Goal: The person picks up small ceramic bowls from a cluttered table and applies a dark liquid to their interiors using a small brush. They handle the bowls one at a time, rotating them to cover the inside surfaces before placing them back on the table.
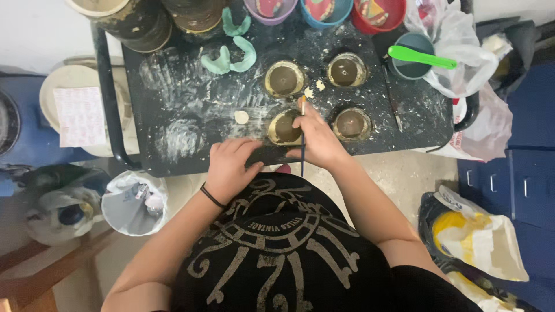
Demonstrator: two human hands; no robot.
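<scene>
My right hand (318,138) grips a thin brush (302,136) upright over the near left round clay dish (281,128) on a black tray (191,110). My left hand (230,164), with a black band on the wrist, rests flat on the tray's near edge, just left of that dish. Three more round dishes lie nearby: one behind it (284,78), one at the back right (346,70) and one at the near right (352,123). Small dough bits (314,89) and a pale disc (241,117) lie between them.
Teal clay curls (231,58) lie at the tray's back. Coloured bowls (324,10) and dark tins (139,20) line the far edge. A grey cup with a green spoon (419,56) stands right. Plastic bags (474,58), a bagged bucket (134,203) and blue drawers (520,185) surround the tray.
</scene>
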